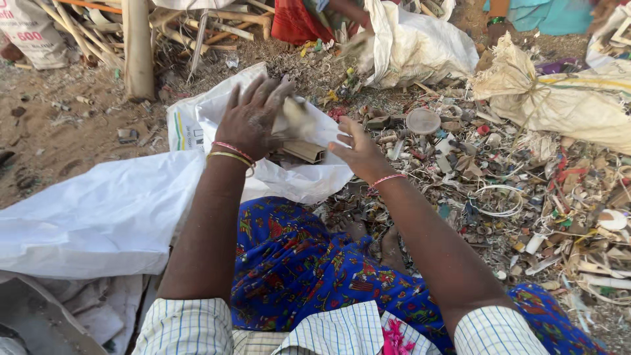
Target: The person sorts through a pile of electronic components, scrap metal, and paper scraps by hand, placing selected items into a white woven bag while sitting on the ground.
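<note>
Over the mouth of a white sack (299, 174), the left hand (253, 118) has its fingers (279, 92) curled around a blurred pale scrap (297, 117). Just beside it, the right hand (360, 152) hovers with fingers spread and empty. Brown flat scraps (303, 151) lie in the sack. To the right, a heap of mixed plastic scrap (526, 190) covers the ground.

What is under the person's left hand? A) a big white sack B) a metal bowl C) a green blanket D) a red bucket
A: the left hand is spread, blurred, over a white sack lying open on the dirt, while the right hand hangs by a heap of mixed scraps.
</note>
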